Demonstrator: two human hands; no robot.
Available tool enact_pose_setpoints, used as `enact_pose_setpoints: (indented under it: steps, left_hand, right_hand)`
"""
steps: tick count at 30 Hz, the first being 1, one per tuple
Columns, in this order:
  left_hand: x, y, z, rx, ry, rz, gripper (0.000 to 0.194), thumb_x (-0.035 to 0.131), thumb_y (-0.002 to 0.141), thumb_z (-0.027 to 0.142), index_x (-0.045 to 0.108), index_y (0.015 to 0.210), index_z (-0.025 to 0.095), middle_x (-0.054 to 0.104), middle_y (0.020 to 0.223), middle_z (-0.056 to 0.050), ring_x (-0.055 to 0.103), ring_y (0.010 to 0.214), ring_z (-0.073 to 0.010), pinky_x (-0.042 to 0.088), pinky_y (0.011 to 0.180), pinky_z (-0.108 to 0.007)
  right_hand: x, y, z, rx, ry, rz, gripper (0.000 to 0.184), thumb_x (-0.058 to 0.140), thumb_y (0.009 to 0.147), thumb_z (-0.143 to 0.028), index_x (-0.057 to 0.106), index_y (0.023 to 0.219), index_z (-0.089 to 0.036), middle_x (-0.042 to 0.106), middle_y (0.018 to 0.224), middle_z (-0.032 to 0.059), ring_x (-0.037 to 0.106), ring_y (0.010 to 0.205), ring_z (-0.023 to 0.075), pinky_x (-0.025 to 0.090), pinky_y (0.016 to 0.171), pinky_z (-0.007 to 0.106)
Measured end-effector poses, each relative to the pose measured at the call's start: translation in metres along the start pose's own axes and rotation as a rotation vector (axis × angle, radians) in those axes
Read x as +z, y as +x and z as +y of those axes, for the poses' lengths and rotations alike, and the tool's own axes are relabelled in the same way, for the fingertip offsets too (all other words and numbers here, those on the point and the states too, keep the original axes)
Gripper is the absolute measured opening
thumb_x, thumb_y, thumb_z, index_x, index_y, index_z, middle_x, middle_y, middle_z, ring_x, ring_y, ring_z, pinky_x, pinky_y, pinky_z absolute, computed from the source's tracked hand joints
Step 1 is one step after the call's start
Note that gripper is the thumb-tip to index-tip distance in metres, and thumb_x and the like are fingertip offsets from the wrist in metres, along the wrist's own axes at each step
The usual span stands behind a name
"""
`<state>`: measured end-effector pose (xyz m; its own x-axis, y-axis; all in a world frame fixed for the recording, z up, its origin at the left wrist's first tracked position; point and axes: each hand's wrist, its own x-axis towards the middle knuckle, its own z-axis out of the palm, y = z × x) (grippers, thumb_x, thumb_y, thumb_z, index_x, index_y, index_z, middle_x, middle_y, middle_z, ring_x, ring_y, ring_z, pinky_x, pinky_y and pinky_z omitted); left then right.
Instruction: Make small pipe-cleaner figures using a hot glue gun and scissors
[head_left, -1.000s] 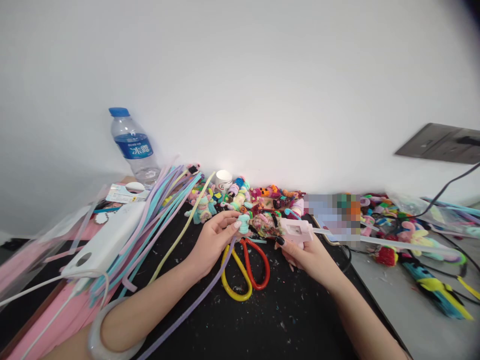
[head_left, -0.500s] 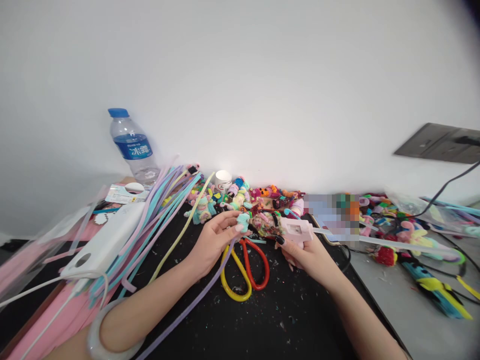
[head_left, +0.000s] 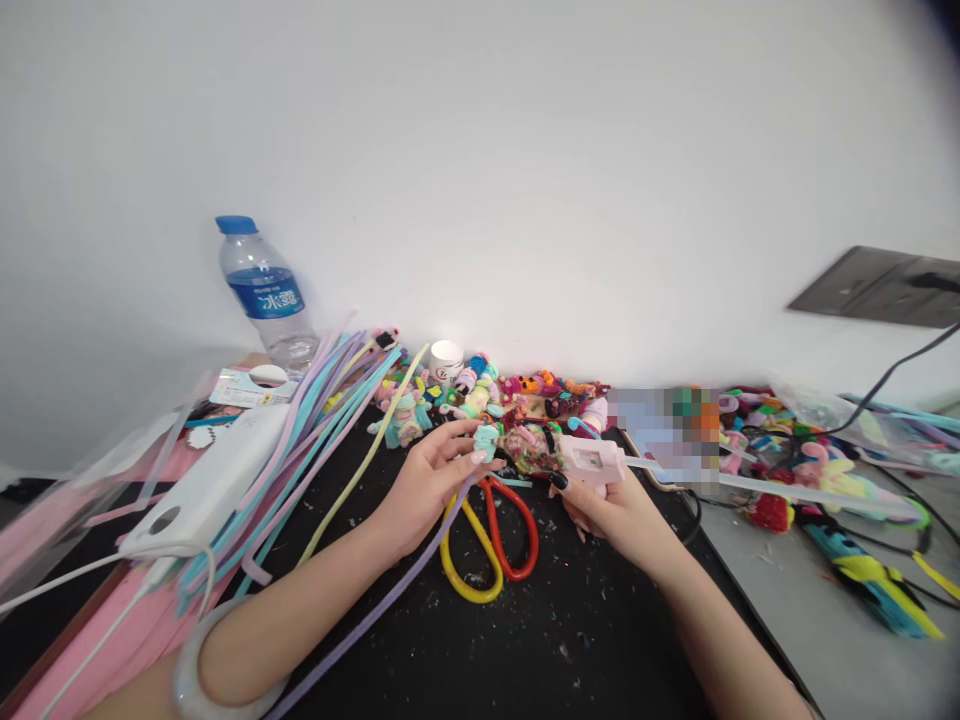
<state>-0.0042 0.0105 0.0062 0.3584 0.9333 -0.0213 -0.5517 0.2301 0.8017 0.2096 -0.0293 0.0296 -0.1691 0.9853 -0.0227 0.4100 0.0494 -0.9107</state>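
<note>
Left hand (head_left: 426, 485) pinched mint chenille (head_left: 485, 441), right hand (head_left: 616, 515) gripped glue gun (head_left: 592, 461), mat (head_left: 570, 635) gave room between forearms (head_left: 330, 580), right edge close

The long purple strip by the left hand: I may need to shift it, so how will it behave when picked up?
The purple strip is probably light, being thin for its length. It looks bendy rather than rigid, since it curves from near the left hand toward the picture's bottom edge. It seems unlikely to be slippery, as its surface looks matte.
</note>
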Motion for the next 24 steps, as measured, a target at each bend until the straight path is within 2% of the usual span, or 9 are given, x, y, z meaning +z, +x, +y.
enact_pose_setpoints:
  steps: [8, 24]
  left_hand:
    - [-0.0019, 0.0001, 0.0007, -0.034, -0.035, -0.004, 0.033, 0.069, 0.074, 0.015, 0.059, 0.104, 0.019, 0.068, 0.096, -0.004, 0.068, 0.084, -0.0173, 0.050, 0.083, -0.028]
    - [0.0013, -0.0016, 0.0060, -0.074, -0.019, 0.037, 0.038, 0.070, 0.074, 0.016, 0.055, 0.109, 0.018, 0.070, 0.091, -0.005, 0.069, 0.083, -0.0180, 0.052, 0.083, -0.028]
  right_hand:
    - [-0.0001, -0.0016, 0.0018, 0.004, 0.010, 0.016, 0.024, 0.052, 0.084, -0.038, 0.047, 0.072, -0.018, 0.043, 0.049, -0.0059, 0.038, 0.042, 0.0073, 0.030, 0.039, 0.019]
    - [-0.0008, -0.0012, 0.0020, 0.018, 0.000, 0.030, 0.028, 0.051, 0.084, -0.043, 0.047, 0.073, -0.018, 0.041, 0.049, -0.0059, 0.037, 0.042, 0.0074, 0.030, 0.039, 0.019]
